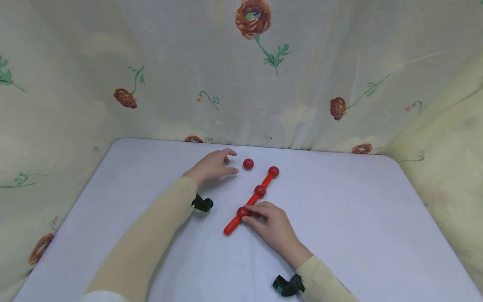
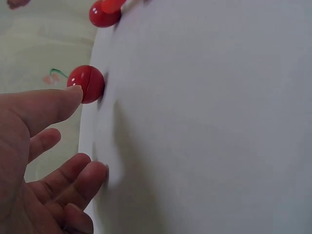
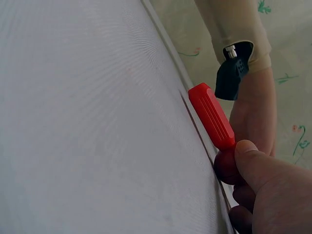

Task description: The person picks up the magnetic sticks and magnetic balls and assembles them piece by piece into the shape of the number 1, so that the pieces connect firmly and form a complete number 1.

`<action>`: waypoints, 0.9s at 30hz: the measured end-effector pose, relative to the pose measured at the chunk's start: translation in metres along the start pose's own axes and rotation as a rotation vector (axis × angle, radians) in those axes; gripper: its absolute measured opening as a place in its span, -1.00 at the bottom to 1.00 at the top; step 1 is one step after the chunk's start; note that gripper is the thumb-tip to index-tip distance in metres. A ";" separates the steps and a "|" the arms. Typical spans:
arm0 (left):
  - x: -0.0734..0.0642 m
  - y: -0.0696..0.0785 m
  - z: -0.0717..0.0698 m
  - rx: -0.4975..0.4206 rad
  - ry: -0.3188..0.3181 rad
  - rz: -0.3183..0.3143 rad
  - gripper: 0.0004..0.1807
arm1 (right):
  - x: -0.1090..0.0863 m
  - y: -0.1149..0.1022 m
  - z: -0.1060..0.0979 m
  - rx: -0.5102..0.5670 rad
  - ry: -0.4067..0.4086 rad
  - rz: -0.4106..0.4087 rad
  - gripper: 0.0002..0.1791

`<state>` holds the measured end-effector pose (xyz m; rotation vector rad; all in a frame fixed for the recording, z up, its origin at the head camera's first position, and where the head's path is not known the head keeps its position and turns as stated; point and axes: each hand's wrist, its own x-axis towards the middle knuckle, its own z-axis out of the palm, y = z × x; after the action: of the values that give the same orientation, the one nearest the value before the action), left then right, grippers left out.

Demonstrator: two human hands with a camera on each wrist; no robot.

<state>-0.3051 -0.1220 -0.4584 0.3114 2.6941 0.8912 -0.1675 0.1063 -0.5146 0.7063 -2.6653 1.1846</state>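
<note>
On the table lies a straight chain of red balls and red rods, with a ball at its far end, a middle ball and a near ball. My right hand pinches the near ball between thumb and fingers. From that ball a ridged red rod sticks out toward the near side. Apart from the chain, left of its far end, sits a loose red ball. My left hand is left of it, thumb and fingers spread apart, holding nothing. A thin seam line crosses this ball in the left wrist view.
The white table has rounded far corners. A flowered curtain hangs behind its far edge and along both sides. Black wrist cameras sit on the left wrist and the right wrist.
</note>
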 end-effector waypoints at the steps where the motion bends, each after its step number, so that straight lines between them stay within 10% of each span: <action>1: 0.002 0.003 -0.001 0.020 -0.006 0.010 -0.32 | 0.000 0.000 0.000 -0.003 0.003 -0.002 -0.63; 13: 0.022 0.026 0.008 0.144 -0.071 0.081 -0.36 | -0.002 -0.001 -0.001 0.008 -0.022 0.014 -0.64; 27: 0.025 0.034 0.019 0.221 0.008 0.107 -0.59 | -0.002 0.001 -0.003 0.017 -0.012 0.008 -0.60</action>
<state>-0.3181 -0.0775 -0.4577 0.5046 2.8096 0.6232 -0.1661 0.1101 -0.5136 0.7082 -2.6740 1.2102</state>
